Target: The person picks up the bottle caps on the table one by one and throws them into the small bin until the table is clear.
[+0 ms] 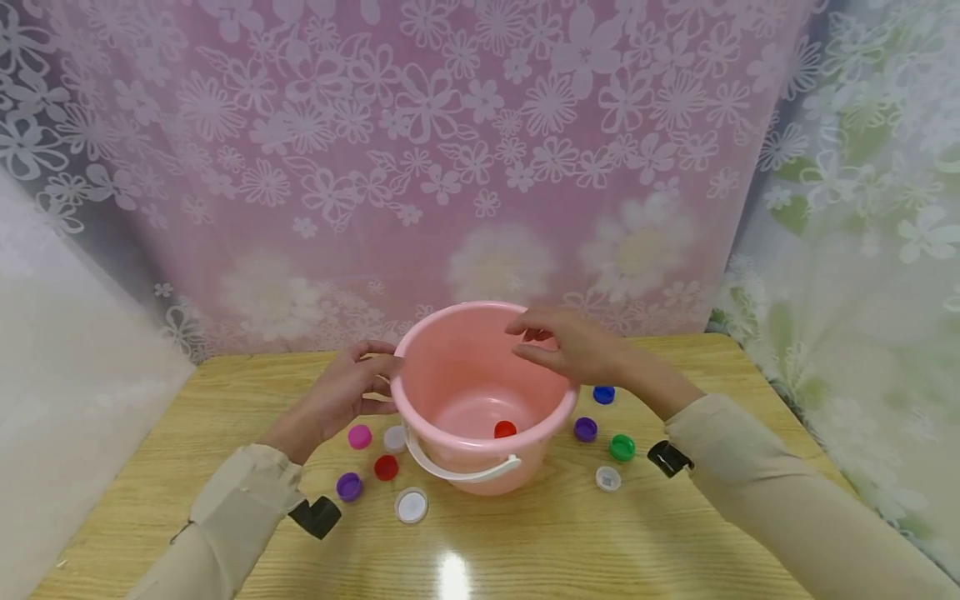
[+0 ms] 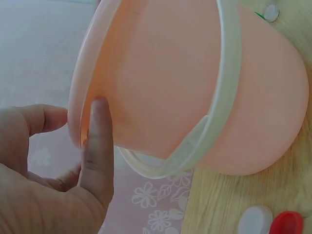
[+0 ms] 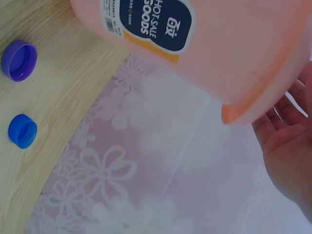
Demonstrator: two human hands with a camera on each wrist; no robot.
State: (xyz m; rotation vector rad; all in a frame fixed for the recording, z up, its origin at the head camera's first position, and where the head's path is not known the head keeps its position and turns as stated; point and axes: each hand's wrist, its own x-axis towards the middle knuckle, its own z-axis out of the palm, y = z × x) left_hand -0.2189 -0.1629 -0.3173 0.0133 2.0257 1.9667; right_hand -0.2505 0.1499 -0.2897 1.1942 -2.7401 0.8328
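A pink plastic bucket (image 1: 465, 358) stands upright on the table, its white handle (image 1: 457, 475) hanging down at the front. My left hand (image 1: 337, 396) holds the bucket's left rim, with a finger on the rim's edge and another digit against the outer wall just below it in the left wrist view. Over the right rim reaches my right hand (image 1: 573, 343), fingers loosely bent and parted from the thumb, nothing visible between them. Inside the bucket lies one red bottle cap (image 1: 505, 429).
Left of the bucket, on the wooden table (image 1: 525, 550), lie several caps, including a pink cap (image 1: 360, 437) and a red cap (image 1: 386, 467). Several more are at the right, among them a green cap (image 1: 622, 447). A flowered curtain (image 1: 450, 167) hangs behind.
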